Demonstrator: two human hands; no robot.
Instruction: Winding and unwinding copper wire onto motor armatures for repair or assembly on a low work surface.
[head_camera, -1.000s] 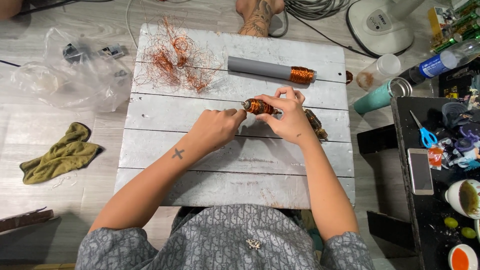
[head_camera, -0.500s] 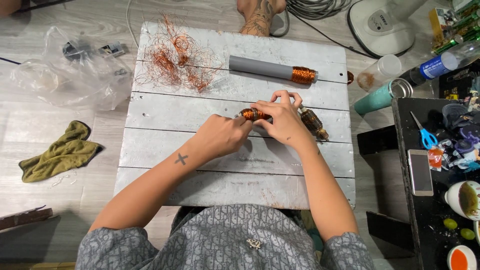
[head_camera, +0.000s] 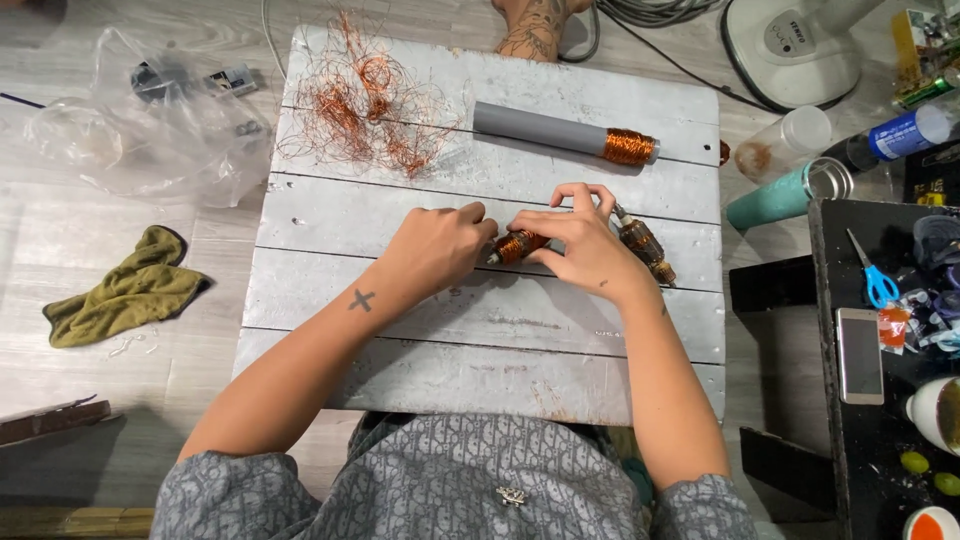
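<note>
I have a small motor core (head_camera: 520, 246) wound with copper wire pinched between my two hands, lying roughly level just above the white plank table, near its middle. Only a short stretch of it shows between my fingers: coppery-brown windings, with a pale metal tip poking out at its left end. My left hand (head_camera: 436, 246) closes on that left end with fingertips bunched together. My right hand (head_camera: 580, 243) wraps over the right part, thumb and fingers curled on top, covering most of it. Whether it touches the planks I cannot tell, since my hands hide its underside.
</note>
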